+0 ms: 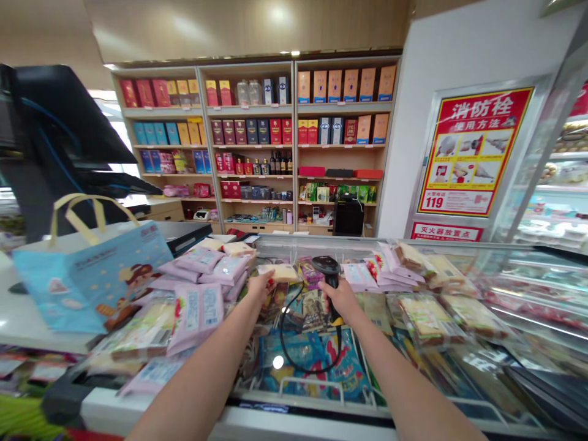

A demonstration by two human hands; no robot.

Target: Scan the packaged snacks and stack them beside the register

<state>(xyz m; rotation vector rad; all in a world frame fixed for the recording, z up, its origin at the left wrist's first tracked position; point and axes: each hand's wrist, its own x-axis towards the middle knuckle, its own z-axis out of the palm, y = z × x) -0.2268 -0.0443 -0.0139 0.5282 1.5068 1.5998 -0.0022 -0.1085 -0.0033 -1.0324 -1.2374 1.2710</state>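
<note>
1. Scanner (326, 266) in the head view: black and upright over the glass tabletop (285, 422). We take it as our landmark.
2. Our right hand (337, 298) is clenched round the handle of the scanner, whose head rises above our knuckles.
3. Just left of the scanner, our left hand (263, 285) is closed on the near edge of a pale packet (278, 272). The packet sits level with the scanner's head and close beside it. We cannot tell whether it rests on the glass or is lifted.
4. Below the scanner, a black cable (287, 343) loops over the glass towards us and curves back up under our right wrist.
5. Further left of the scanner lies a heap of lilac packets (202, 263). Beyond them a blue bag (92, 272) with yellow handles stands upright.
6. Right of the scanner, wrapped packets (413, 260) are spread across the glass, some overlapping.
7. Behind the scanner and well apart from it, wooden shelves (257, 141) carry rows of boxes and bottles. To their right, a red poster (473, 153) hangs on the white wall.
</note>
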